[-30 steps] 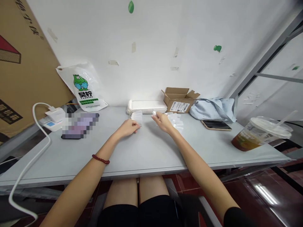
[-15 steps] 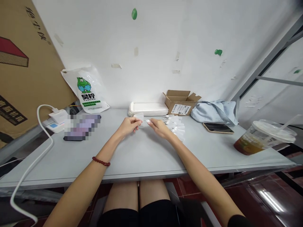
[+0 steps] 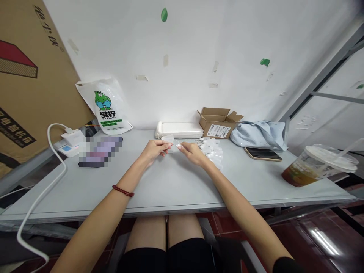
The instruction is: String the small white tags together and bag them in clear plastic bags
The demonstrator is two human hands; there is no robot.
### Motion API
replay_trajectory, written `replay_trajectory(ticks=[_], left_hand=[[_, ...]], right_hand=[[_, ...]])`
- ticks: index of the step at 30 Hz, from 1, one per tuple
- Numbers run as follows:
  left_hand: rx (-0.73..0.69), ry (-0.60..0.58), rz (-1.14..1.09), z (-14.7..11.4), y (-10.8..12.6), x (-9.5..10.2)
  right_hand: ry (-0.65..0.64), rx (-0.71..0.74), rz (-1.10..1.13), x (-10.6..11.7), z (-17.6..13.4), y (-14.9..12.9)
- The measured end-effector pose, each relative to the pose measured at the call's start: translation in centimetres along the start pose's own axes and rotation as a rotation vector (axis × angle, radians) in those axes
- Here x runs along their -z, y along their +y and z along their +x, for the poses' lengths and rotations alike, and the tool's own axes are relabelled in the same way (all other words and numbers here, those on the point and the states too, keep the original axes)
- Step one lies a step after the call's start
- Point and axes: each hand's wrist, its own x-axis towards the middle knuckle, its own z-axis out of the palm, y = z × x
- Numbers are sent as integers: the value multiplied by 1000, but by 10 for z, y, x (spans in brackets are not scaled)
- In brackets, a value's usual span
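L hand (image 3: 155, 149) pinches one end of a thin white loop (image 3: 176, 141), held btwn the hands at 12 o'clock from the wearer; R hand (image 3: 192, 153) pinches the other end. Hands were apart 1 s ago, now nearly meet: prob. a two-handed step on the loop. Clear packet (image 3: 168, 138) just behind L fingers, can't tell if gripped; packet pile (image 3: 212, 147) at R hand's 3 o'clock.

Writing, L to R, clock from hands: big carton (image 3: 54, 87), far 10 o'clock, 电脑机箱 + ®; plastic bag (image 3: 109, 91), nearer 10, 樊柠 FANNING; small carton (image 3: 218, 131), 2 o'clock, label illegible; cup (image 3: 307, 170), 3 o'clock, print ditto.
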Motion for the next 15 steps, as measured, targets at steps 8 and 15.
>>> replay_trajectory(ticks=[8,15], left_hand=[[118,-84,-83,-1,1,3],[190,-118,-215,-1,3,3]], right_hand=[[-2,13,71,-2,-1,-2],[-15,8,108,0,-2,-5]])
